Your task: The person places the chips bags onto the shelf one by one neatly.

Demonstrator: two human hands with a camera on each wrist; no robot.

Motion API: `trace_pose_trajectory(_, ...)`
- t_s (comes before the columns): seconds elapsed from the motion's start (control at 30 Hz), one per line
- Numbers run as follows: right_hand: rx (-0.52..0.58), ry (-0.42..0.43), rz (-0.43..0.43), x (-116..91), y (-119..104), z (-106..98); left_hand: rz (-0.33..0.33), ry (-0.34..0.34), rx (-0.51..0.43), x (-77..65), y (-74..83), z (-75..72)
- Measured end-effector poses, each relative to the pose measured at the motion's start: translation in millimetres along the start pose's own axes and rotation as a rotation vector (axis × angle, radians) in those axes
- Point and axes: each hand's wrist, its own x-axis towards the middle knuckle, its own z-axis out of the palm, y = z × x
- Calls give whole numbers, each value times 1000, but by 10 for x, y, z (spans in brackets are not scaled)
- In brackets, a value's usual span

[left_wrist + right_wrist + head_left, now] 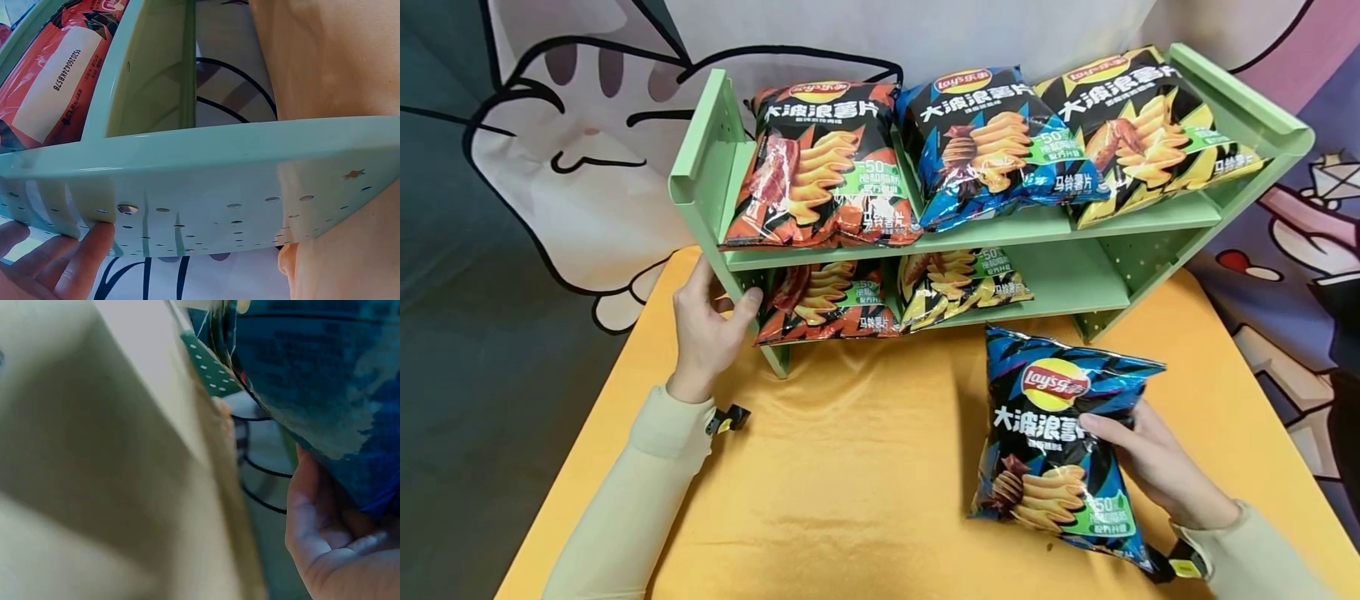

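My right hand (1168, 467) grips a blue bag of potato chips (1052, 400) by its right side, thumb across the front and the other fingers hidden behind. The bag faces up over the table, in front of a two-tier green shelf (1030, 312). In the right wrist view, fingers (306, 519) curl against the blue bag (325, 387). My left hand (711, 325) holds the shelf's left side panel, its thumb toward the lower tier. Several fingertips (94, 250) press the panel's outer face (212, 200) in the left wrist view.
On the upper tier stand red (820, 167), blue (992, 150) and yellow-black (1142, 133) chip bags. Below are a red bag (831, 304) and a yellow-black bag (962, 287), both toward the left. An orange cloth (850, 467) covers the table; a cartoon-print backdrop (587, 183) hangs behind.
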Motion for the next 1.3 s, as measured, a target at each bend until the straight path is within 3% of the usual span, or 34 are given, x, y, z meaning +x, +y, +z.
trace_pose_trajectory(0.27,18,-35,224,287,162,93,-3,-2,3,0,-20,-4)
trace_pose_trajectory(0.53,-55,-99,278,615,203,135,-4,-4,7,-2,-20,-9)
trace_pose_trajectory(0.8,-201,-54,385,860,215,168,-1,-5,5,1,-12,0)
trace_pose_trajectory(1.07,-535,33,399,896,151,164,2,-5,6,15,12,-2)
trace_pose_trajectory(1.3,-609,59,411,803,120,129,-3,-4,7,6,-5,-11)
